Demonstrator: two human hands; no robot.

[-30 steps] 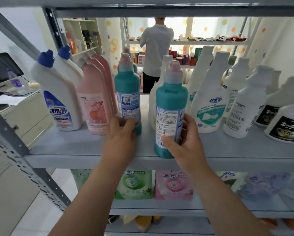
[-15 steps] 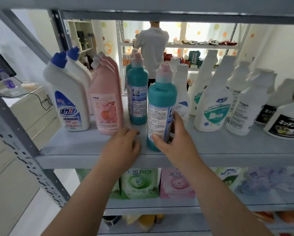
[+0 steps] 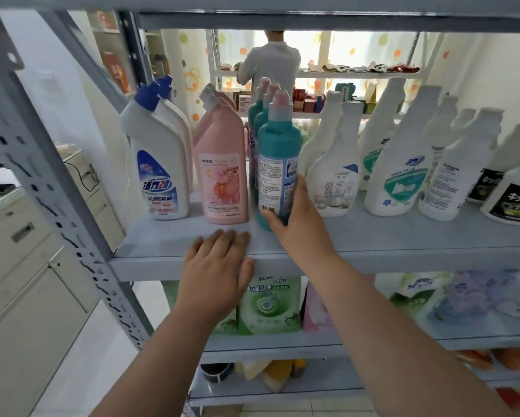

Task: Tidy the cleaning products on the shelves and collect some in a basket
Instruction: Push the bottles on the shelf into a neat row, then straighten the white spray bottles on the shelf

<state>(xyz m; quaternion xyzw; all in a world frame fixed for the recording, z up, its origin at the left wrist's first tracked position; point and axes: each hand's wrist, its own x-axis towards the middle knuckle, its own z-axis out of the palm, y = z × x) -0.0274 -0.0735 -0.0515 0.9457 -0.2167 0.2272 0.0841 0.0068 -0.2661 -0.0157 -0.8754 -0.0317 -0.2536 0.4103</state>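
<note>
While right hand [image 3: 298,224] grips front teal bottle [image 3: 278,145], left hand [image 3: 216,272] spread flat on shelf [image 3: 403,243] edge

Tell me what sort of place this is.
Likely a small shop or stockroom: a metal shelf rack holds rows of matching cleaner bottles, refill pouches lie below, and another stocked rack stands behind.

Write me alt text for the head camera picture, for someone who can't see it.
A person's right hand grips a teal bottle standing at the front of a grey shelf, while the left hand rests flat on the shelf's front edge. Pink bottles and blue-capped white bottles stand to its left, white spray bottles to its right.
</note>
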